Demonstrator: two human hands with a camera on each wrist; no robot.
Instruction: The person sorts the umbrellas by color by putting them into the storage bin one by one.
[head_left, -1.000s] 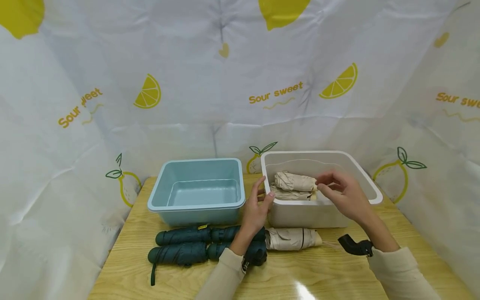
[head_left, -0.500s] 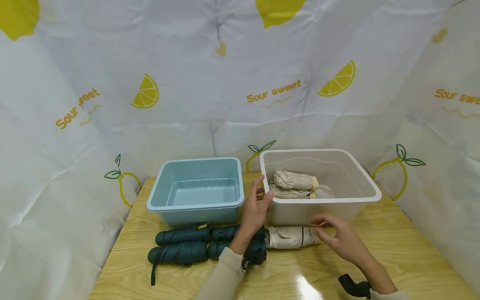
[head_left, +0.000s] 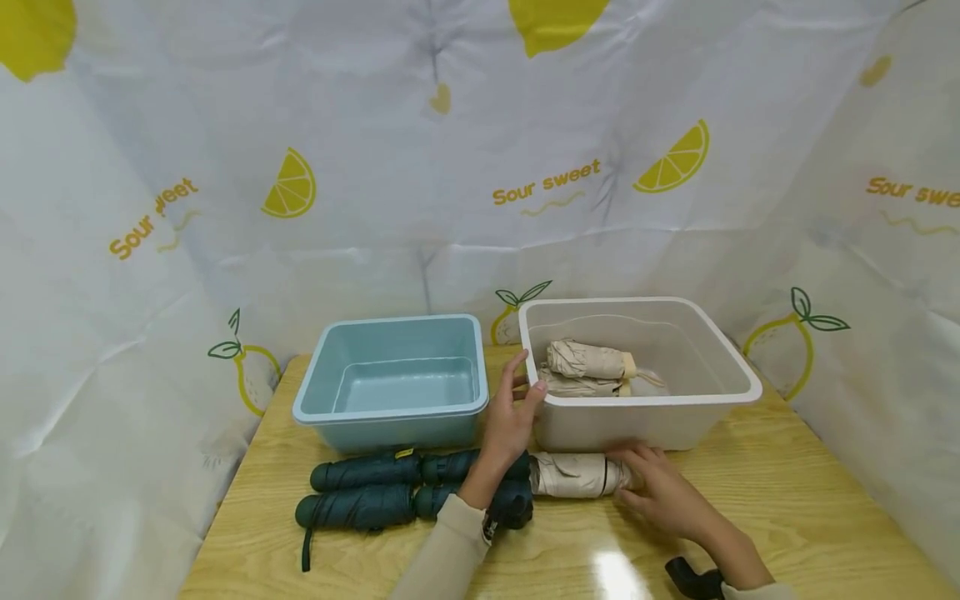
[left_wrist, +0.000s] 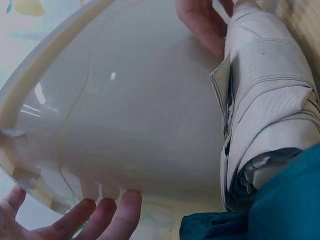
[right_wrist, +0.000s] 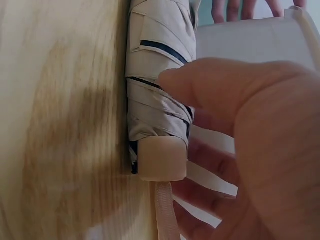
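A beige folding umbrella (head_left: 570,476) lies on the table in front of the white bin (head_left: 645,425). My right hand (head_left: 663,496) grips its handle end, thumb on the near side and fingers on the bin side. In the right wrist view the umbrella's pale handle (right_wrist: 162,158) and strap (right_wrist: 166,210) show below the thumb. My left hand (head_left: 510,425) rests on the bin's front left corner; in the left wrist view its fingers (left_wrist: 131,210) touch the outer wall. Inside the bin, a beige umbrella (head_left: 588,360) lies on another beige one (head_left: 581,387).
To the left stands a light blue bin (head_left: 390,412). Several dark green folding umbrellas (head_left: 360,507) lie in two rows in front of it, partly hidden by my left forearm. A printed white curtain (head_left: 405,208) encloses the wooden table (head_left: 570,550).
My right hand has come out of the white bin, moving down and toward me to the beige umbrella on the table. The left hand has stayed at the bin's corner.
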